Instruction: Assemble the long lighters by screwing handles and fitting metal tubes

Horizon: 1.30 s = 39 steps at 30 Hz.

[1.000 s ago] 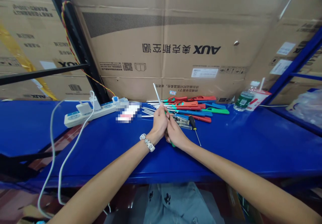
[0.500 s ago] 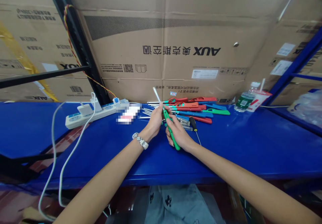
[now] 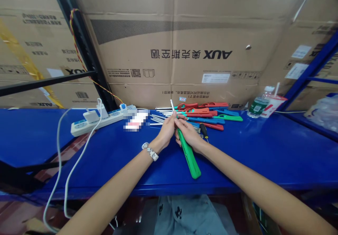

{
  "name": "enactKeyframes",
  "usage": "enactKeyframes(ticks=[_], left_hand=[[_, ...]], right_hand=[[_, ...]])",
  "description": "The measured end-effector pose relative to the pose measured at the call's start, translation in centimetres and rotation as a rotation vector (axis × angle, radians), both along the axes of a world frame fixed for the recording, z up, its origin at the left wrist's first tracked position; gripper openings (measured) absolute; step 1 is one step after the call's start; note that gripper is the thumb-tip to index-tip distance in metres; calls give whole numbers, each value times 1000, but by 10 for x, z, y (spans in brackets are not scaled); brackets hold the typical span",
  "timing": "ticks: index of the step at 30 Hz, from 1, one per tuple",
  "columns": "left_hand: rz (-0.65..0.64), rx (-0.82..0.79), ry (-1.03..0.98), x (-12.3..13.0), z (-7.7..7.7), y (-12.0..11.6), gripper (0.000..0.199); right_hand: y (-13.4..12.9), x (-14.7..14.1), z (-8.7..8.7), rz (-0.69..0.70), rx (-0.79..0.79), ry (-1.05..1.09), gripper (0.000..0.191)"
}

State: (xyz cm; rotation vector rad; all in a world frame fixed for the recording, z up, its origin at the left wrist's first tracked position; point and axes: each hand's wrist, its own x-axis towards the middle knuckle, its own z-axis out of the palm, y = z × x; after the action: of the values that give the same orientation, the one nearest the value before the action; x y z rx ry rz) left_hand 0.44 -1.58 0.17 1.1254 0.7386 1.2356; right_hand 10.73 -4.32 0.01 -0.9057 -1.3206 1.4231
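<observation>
Forearms (image 3: 108,186) angled inward, left hand (image 3: 166,130) and right hand (image 3: 189,132) close together, fingers (image 3: 182,125) curled

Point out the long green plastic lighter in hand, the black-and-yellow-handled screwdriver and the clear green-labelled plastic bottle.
Long green plastic lighter (image 3: 188,153): head view, on its handle.
Black-and-yellow-handled screwdriver (image 3: 204,131): head view, on its handle.
Clear green-labelled plastic bottle (image 3: 257,107): head view, on its label.
</observation>
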Motion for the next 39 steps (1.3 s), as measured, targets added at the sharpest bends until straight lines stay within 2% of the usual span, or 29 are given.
enactKeyframes(ticks=[2, 4, 8, 11, 12, 14, 17, 19, 22, 25, 27, 30, 32, 35, 37, 39], left_hand=[[-3, -49, -62, 1, 2, 0, 45], [35, -114, -179, -2, 11, 5, 41], [152, -182, -441, -22, 46, 33, 42], [228, -86, -443, -40, 65, 56, 45], [228, -27, -356, -45, 66, 60, 43], [191, 128, -25, -50, 58, 62, 40], [184, 476, 673, -50, 32, 54, 34], [225, 656, 1004, -47, 17, 49, 21], [251, 720, 1314, -44, 5, 49, 28], [281, 715, 1418, -44, 4, 54, 37], [308, 716, 1370, -46, 3, 56, 35], [298, 700, 1082, -47, 0, 48, 25], [155, 579, 811, -42, -2, 36, 23], [-181, 257, 438, -31, -1, 17, 24], [-258, 114, 246, -26, 2, 9, 29], [-270, 50, 139, -24, 4, 6, 33]], right_hand=[[1, -1, 0, 12, 33, 2, 42], [-2, -1, -2, 59, 41, -19, 43], [-14, 3, -7, 181, 34, -114, 42], [-14, 11, -7, 184, 44, -139, 42], [-12, 14, -6, 157, 40, -124, 42], [-4, 21, -3, 68, 16, -76, 42], [12, 30, 3, -66, -16, -29, 40], [22, 34, 5, -111, -21, -39, 38], [34, 36, 7, -137, 1, -92, 34], [41, 35, 8, -140, 31, -165, 30], [45, 33, 9, -140, 42, -212, 28], [51, 30, 11, -157, 46, -242, 29], [56, 27, 12, -182, 71, -272, 33], [63, 24, 16, -282, 279, -390, 42], [66, 22, 20, -346, 431, -457, 45], [68, 20, 22, -347, 469, -471, 48]])
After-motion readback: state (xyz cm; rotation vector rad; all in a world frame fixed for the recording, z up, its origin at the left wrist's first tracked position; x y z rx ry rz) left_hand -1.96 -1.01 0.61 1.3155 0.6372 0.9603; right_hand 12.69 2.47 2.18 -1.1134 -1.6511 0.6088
